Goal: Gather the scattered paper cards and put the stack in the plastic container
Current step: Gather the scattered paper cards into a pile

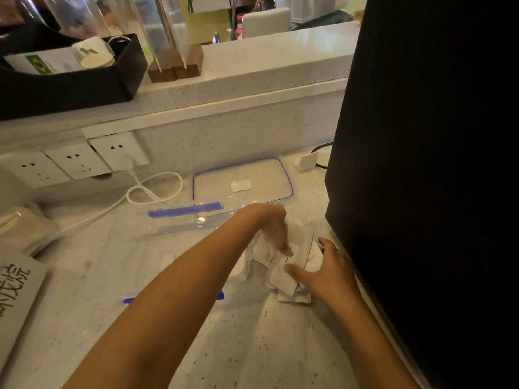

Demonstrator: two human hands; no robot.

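Observation:
White paper cards [283,279] lie in a loose pile on the speckled counter beside a tall black appliance. My left hand [273,230] reaches across from the left and presses its fingers on the top of the pile. My right hand [323,272] rests on the pile's right side, thumb and fingers spread on the cards. A clear plastic container [179,234] with blue clips stands just left of the pile, partly hidden by my left forearm. Its clear lid [269,171] with a blue seal lies farther back.
The black appliance [421,178] fills the right side. A white cable [151,189] loops from wall sockets [75,161] at the left. A printed booklet [16,293] lies at the left edge. A raised ledge holds a black box [67,85] and wooden stands [175,67].

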